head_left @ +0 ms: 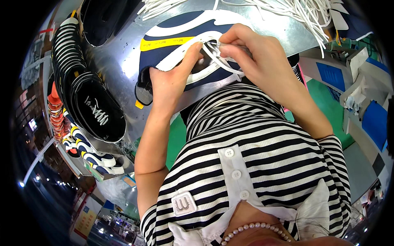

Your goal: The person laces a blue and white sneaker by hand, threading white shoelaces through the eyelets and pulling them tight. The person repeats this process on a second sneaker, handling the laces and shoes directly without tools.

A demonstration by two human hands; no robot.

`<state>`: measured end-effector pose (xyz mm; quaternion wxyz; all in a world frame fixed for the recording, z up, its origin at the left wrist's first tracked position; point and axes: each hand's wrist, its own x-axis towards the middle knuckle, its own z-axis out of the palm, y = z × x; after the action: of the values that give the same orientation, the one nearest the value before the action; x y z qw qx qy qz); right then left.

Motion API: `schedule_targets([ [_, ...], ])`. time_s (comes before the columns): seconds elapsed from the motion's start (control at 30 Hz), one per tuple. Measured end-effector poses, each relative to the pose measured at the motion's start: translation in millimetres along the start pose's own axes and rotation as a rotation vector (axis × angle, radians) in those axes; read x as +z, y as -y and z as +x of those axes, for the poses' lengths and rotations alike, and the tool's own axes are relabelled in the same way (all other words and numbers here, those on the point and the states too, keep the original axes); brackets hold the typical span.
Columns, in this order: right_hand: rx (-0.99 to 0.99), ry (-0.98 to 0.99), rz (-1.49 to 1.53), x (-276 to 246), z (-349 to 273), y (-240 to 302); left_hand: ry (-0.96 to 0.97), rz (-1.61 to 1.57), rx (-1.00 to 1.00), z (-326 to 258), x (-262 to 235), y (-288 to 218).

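A navy shoe upper [152, 59] with white overlays and a yellow stripe lies on its side on the metal table [125, 61], close against my body. My left hand [174, 78] grips the white eyelet edge, its thumb on top near the eyelets and the other fingers partly hidden inside the upper. A white shoelace [221, 64] loops through the eyelet area. Thumb and forefinger of my right hand [256, 55] are pinched together on the lace beside the eyelets. The exact spot where the lace passes through is too small to make out.
Loose white laces [287, 10] are heaped along the table's far side. A nested row of black shoe uppers [67, 53] curves down the left, with navy and white ones [96, 160] below. Machines with blue panels [330, 76] stand at the right over a green floor.
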<state>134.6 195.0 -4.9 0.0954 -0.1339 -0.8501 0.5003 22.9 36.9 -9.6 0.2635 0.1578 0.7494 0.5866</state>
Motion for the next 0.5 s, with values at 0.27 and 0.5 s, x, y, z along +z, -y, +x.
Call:
schedule_targets([
  [0.27,-0.092,0.08,-0.083,1.7,19.5,-9.7,0.075,0.116,0.018,-3.7,-1.0,-3.1],
  [0.5,-0.295,0.033,-0.22,22.3,36.7,-13.6,0.178,0.057,0.026,-10.0,-1.1,-6.6],
])
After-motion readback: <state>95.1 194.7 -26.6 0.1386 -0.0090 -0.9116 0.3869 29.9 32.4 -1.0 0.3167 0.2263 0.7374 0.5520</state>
